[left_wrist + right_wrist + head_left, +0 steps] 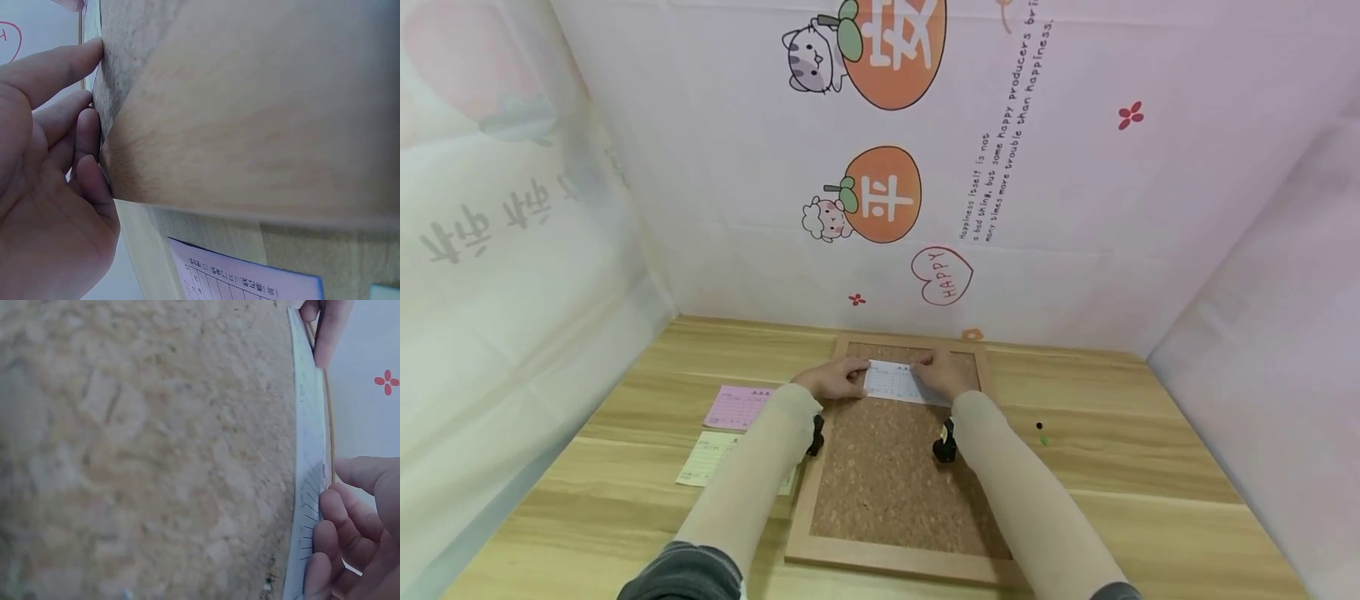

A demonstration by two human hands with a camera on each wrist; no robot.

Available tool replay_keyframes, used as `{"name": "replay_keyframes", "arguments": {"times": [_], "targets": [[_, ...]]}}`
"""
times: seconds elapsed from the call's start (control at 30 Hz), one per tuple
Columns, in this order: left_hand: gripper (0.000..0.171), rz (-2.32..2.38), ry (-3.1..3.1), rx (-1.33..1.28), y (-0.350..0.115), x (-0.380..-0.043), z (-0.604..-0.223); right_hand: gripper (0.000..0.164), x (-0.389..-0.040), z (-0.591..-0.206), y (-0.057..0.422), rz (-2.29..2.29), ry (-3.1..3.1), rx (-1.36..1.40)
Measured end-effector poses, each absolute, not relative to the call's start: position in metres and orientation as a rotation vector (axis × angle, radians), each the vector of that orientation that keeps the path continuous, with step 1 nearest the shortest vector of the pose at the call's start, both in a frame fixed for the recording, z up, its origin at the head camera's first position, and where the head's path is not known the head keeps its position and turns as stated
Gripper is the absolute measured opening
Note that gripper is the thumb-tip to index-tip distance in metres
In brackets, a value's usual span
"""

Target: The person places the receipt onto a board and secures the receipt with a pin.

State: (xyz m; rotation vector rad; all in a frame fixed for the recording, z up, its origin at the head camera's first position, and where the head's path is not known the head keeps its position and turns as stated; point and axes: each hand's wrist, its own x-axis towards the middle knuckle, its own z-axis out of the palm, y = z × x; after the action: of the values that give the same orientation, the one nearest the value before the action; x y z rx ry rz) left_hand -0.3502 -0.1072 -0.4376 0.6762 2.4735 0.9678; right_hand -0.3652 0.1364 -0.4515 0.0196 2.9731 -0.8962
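White slip (889, 382), corkboard (887, 487) | your left hand (832, 381), spread, touched its edge | your right hand (946, 375) touched it, grip unclear | flat, level paper seemed advisable

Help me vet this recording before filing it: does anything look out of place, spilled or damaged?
A black speck and a green speck lie on the table right of the corkboard, apart from everything else, so they look stray; they are too small to identify. Nothing looks spilled or damaged.
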Motion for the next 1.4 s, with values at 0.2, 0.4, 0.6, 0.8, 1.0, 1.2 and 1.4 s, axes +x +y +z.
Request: {"name": "replay_keyframes", "arguments": {"times": [0.2, 0.4, 0.6, 0.8, 1.0, 1.2, 1.4], "targets": [[0.064, 0.988, 2.46, 0.682, -0.108, -0.349, -0.438, 0.033, -0.358, -0.442, 0.139, -0.976, 2.903, -0.086], [0.064, 1.012, 2.441, 0.688, -0.108, -0.348, -0.437, 0.031, -0.357, -0.44, 0.144, -1.014, 2.855, -0.169], [0.063, 1.042, 2.425, 0.703, -0.109, -0.352, -0.442, 0.03, -0.355, -0.437, 0.149, -1.067, 2.813, -0.263], [0.063, 1.046, 2.422, 0.711, -0.11, -0.355, -0.447, 0.03, -0.351, -0.435, 0.157, -1.052, 2.813, -0.329], [0.066, 1.044, 2.434, 0.651, -0.108, -0.349, -0.441, 0.03, -0.346, -0.428, 0.167, -1.004, 2.827, -0.377], [0.066, 1.032, 2.445, 0.646, -0.107, -0.351, -0.441, 0.029, -0.339, -0.42, 0.175, -1.007, 2.887, -0.467], [0.067, 1.025, 2.448, 0.623, -0.107, -0.348, -0.44, 0.025, -0.333, -0.417, 0.182, -1.032, 2.892, -0.561]]}}
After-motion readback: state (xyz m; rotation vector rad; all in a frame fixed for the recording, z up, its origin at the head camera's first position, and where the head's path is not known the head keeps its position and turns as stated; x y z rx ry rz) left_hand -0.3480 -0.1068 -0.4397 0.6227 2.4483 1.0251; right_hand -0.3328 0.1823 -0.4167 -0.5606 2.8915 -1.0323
